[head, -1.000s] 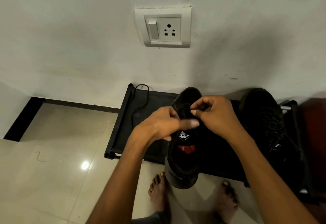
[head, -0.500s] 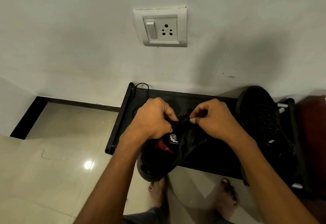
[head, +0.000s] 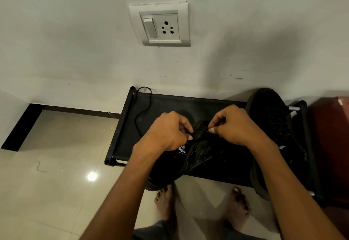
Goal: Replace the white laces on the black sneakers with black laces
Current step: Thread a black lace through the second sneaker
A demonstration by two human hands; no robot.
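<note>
A black sneaker lies tilted on its side at the front of the black shoe rack, its heel hanging over the front edge. My left hand grips the sneaker's upper near the tongue. My right hand pinches something small and dark, seemingly a black lace tip, close to the eyelets. A second black sneaker lies along the rack's right side. One loose black lace trails over the rack's back left corner. No white lace is visible.
A white wall with a switch and socket plate rises behind the rack. Glossy beige floor tiles spread to the left. My bare feet stand below the rack. A dark red object borders the rack on the right.
The sneaker has turned from pointing away from me to lying tilted sideways, heel to the lower left. Both hands have shifted with it and spread slightly apart.
</note>
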